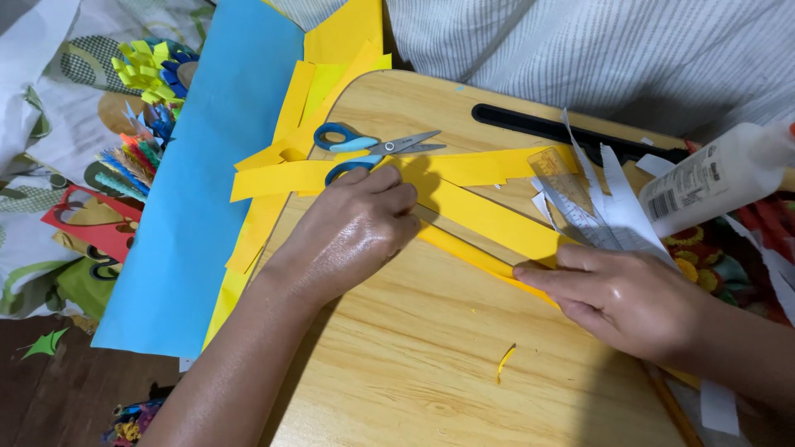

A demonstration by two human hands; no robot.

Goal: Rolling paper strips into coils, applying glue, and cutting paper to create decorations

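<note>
Your left hand [356, 236] curls its grip down on a yellow paper strip [489, 219] on the wooden surface [414, 356], while your right hand [621, 298] pinches the strip's far end flat. Several strips already lie cut; blue-handled scissors [368, 147] rest idle just beyond your left knuckles, and the glue bottle [712, 178] seems untouched.

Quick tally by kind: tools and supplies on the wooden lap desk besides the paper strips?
Scissors, blue-handled, by the left hand: 1
Clear ruler, above the right hand: 1
White glue bottle, lying tilted: 1
Total: 3
Both hands press a folded yellow strip.
</note>
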